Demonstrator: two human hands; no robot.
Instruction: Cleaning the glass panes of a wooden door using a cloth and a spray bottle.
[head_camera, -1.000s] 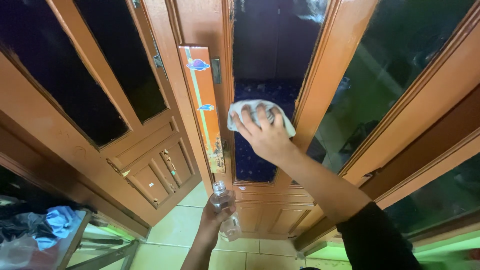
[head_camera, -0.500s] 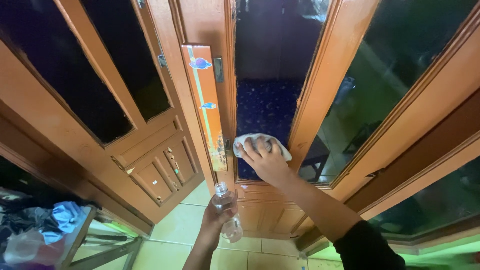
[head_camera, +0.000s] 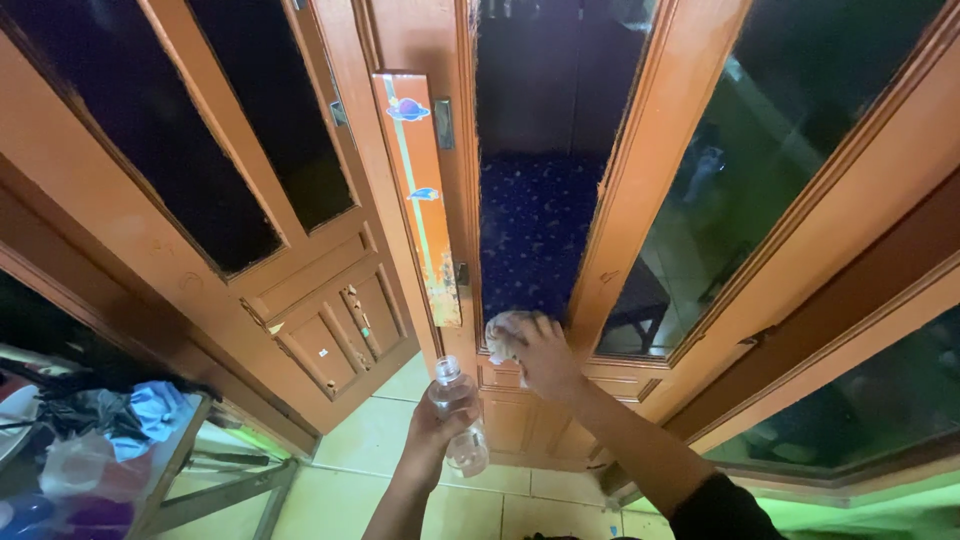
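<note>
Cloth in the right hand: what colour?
The cloth is pale grey-white, bunched under the right hand at the bottom of the glass pane. Head view.

Your right hand (head_camera: 545, 355) sits low in the centre of the frame, boxed in by the orange wooden door frame (head_camera: 640, 170): stiles to either side and the rail just beneath it. Up the narrow dark glass pane (head_camera: 535, 200) the way is open. Your left hand (head_camera: 435, 425) hangs over bare pale floor tiles (head_camera: 370, 440) with room around it. At lower left, a cluttered counter (head_camera: 165, 470) blocks that side.
</note>
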